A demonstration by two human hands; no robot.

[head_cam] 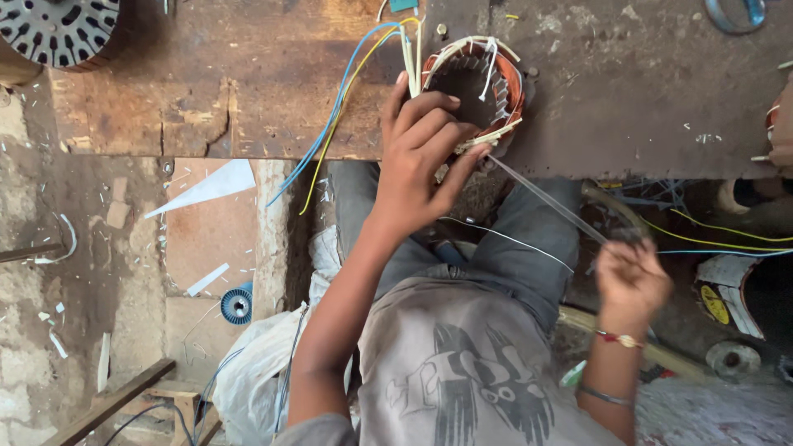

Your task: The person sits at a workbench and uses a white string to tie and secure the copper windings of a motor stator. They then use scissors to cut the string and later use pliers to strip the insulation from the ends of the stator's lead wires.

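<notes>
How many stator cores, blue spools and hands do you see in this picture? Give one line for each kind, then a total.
Stator cores: 2, wound one and bare one
Blue spools: 1
Hands: 2, left hand and right hand
Total: 5

A single head-worn camera provides the only view. It looks steeply down past the wearer's grey printed shirt [462, 372] and lap onto the near edge of a worn brown wooden workbench [248, 91], which spans the top of the frame. The range is close, within arm's reach. The dusty concrete floor [91, 272] fills the lower left.
</notes>
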